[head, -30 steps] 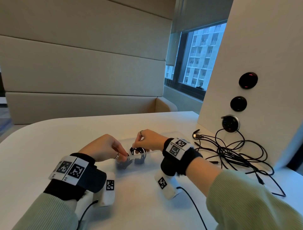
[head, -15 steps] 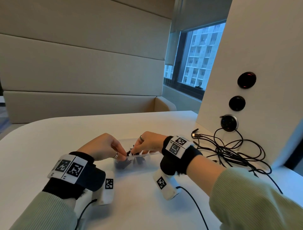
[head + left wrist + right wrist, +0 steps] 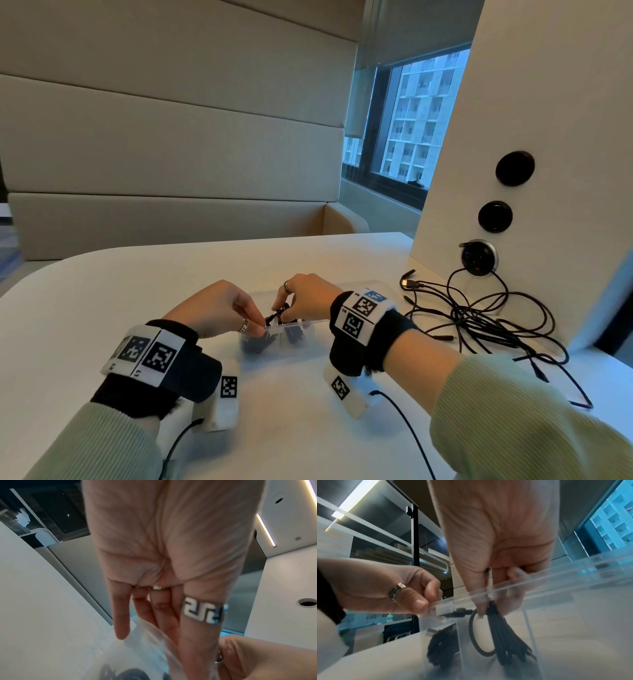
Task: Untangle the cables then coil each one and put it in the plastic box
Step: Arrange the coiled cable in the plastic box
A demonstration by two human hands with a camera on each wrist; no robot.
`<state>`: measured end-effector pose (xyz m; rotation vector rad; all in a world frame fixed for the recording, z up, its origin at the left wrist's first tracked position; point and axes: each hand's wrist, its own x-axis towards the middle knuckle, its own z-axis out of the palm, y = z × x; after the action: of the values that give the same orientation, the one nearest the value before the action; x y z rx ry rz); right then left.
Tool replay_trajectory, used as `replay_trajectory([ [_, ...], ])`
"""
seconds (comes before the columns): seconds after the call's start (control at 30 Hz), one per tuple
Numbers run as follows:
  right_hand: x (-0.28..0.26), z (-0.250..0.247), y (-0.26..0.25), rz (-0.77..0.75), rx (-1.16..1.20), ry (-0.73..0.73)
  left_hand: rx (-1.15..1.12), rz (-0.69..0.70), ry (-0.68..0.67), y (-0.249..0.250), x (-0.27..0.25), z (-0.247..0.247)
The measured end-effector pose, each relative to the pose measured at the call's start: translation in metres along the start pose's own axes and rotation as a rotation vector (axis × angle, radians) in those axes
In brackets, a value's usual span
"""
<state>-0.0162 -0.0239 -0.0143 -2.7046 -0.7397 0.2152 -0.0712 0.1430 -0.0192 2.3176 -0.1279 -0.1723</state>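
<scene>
A clear plastic box (image 3: 308,340) (image 3: 573,572) stands on the white table (image 3: 102,308) between my hands. My right hand (image 3: 282,310) (image 3: 491,601) reaches down into it and grips the top of a coiled black cable (image 3: 498,632) (image 3: 294,335), which hangs inside one compartment. The cable's plug end (image 3: 459,612) sticks out leftward at the rim. My left hand (image 3: 258,327) (image 3: 426,599) pinches the box's near rim, ringed thumb outside, fingers inside. A second coiled black cable (image 3: 440,649) (image 3: 255,344) lies in the compartment to the left. A tangle of black cables (image 3: 479,318) lies to the right.
A white upright panel (image 3: 548,137) with round sockets stands at the table's right; one cable is plugged into the lowest socket (image 3: 479,257). Loose cable ends (image 3: 409,283) reach toward the box. Wrist-camera cords (image 3: 404,428) trail on the table near me. A padded bench lies beyond.
My right hand has lowered the coil a little deeper into the box. My left hand has stayed at the near rim.
</scene>
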Motion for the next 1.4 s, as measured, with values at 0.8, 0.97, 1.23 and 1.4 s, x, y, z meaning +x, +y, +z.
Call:
replay_trajectory([
  [0.8,-0.002,-0.01,0.002,-0.032,-0.153,-0.058,-0.017,0.006,0.011,-0.001,0.0,0.0],
  [0.97,0.0,-0.007,-0.009,-0.04,-0.436,-0.125,-0.025,0.005,0.011,-0.001,0.001,0.0],
  [1.23,0.006,-0.008,-0.022,-0.002,-0.608,-0.173,-0.026,0.005,0.011,-0.001,0.001,0.001],
  [1.4,0.001,-0.011,-0.014,-0.082,-0.464,-0.218,-0.036,0.013,0.007,-0.002,0.002,0.001],
])
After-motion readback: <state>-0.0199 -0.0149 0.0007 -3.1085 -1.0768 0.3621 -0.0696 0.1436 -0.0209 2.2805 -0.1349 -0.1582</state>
